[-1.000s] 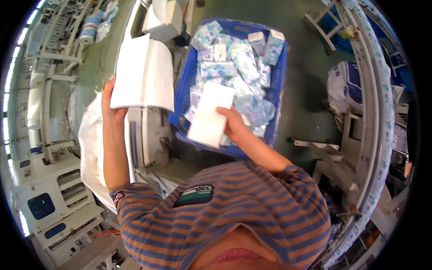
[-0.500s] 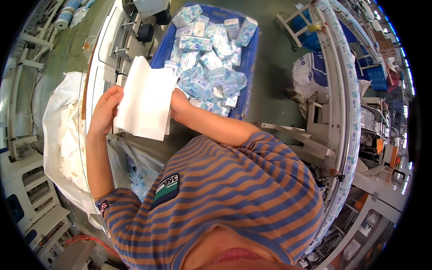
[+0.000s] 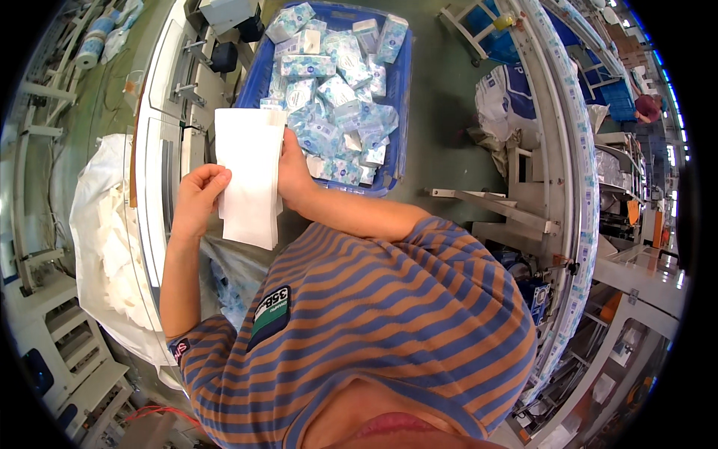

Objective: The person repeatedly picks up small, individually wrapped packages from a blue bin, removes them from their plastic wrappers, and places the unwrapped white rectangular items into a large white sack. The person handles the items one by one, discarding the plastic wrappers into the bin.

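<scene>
- Right now both hands are closed on a stack of white tissue sheets (image 3: 249, 176), held upright in front of the chest: the left hand (image 3: 198, 200) grips its left edge with the fingers curled round, and the right hand (image 3: 293, 176) clamps the right edge from behind.
- To square the stack well, I'd say the two hands should press evenly from both sides and keep the lower corner from fanning out, since the sheets look soft and loose at the bottom.
- Just beyond the stack sits a blue plastic crate (image 3: 400, 97), heaped with small wrapped tissue packs (image 3: 336, 97) in pale blue and white; the stack's top edge overlaps its near corner in this view.
- Left of the hands runs a white machine frame (image 3: 153, 150), with a big white sack (image 3: 101, 239) slumped beside it, near enough to catch a dropped sheet.
- To the right, a long curved conveyor rail (image 3: 580, 172) lies well apart and out of the way.
</scene>
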The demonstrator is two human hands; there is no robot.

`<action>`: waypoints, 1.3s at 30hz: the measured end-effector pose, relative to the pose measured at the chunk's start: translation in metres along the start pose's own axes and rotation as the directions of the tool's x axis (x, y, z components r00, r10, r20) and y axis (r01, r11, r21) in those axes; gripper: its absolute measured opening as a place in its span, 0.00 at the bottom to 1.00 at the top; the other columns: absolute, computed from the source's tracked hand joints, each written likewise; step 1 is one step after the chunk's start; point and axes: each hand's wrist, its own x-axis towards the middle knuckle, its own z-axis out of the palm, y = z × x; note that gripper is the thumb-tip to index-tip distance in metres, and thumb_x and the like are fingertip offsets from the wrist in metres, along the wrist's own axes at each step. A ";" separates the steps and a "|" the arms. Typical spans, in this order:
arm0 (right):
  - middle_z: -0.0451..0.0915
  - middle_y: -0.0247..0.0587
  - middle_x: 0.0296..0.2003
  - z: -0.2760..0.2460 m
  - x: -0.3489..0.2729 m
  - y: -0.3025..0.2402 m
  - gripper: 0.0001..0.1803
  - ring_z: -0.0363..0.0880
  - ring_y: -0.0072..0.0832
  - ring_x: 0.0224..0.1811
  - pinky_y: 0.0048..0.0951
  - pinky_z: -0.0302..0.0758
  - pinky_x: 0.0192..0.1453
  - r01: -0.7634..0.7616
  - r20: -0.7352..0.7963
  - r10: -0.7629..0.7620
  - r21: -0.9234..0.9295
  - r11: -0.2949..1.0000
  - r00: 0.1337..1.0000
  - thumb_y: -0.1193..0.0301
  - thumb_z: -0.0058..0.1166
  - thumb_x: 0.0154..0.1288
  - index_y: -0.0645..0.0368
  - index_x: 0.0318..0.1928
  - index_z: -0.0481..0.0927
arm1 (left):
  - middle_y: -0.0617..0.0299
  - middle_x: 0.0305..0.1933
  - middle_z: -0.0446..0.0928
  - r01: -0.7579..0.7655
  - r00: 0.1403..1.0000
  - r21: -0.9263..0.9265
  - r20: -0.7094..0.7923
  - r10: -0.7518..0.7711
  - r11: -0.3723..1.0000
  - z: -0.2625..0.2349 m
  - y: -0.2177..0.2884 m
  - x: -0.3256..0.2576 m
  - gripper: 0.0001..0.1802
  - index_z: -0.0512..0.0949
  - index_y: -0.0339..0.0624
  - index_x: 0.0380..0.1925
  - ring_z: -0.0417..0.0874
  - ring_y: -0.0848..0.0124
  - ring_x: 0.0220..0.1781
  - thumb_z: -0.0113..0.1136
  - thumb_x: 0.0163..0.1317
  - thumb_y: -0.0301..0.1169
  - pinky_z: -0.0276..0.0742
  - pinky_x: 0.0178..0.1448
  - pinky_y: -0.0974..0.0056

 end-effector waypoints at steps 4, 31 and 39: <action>0.69 0.42 0.45 -0.004 0.000 0.003 0.32 0.70 0.28 0.47 0.28 0.67 0.52 0.073 0.008 -0.072 -0.071 0.995 0.997 0.72 0.59 0.50 0.64 0.53 0.57 | 0.73 0.17 0.69 -0.035 0.999 -0.236 -0.019 0.032 0.971 -0.008 -0.004 0.001 0.07 0.75 0.39 0.28 0.61 0.86 0.15 0.56 0.56 0.32 0.56 0.18 0.79; 0.66 0.48 0.51 -0.036 0.012 -0.011 0.40 0.67 0.33 0.52 0.34 0.66 0.53 -0.081 0.242 0.158 -0.302 0.950 0.957 0.53 0.56 0.53 0.62 0.59 0.57 | 0.55 0.47 0.71 -0.313 0.916 -0.158 -0.311 0.254 0.937 0.020 -0.010 -0.006 0.30 0.65 0.35 0.47 0.74 0.68 0.46 0.64 0.40 0.22 0.68 0.51 0.65; 0.74 0.41 0.41 0.043 0.007 -0.034 0.20 0.74 0.27 0.43 0.27 0.71 0.46 -0.470 0.601 0.314 0.117 0.875 0.735 0.73 0.51 0.51 0.64 0.47 0.68 | 0.64 0.50 0.69 0.141 0.188 0.985 0.067 0.980 -0.094 -0.007 -0.040 -0.057 0.22 0.71 0.54 0.48 0.68 0.66 0.53 0.55 0.49 0.33 0.50 0.63 0.57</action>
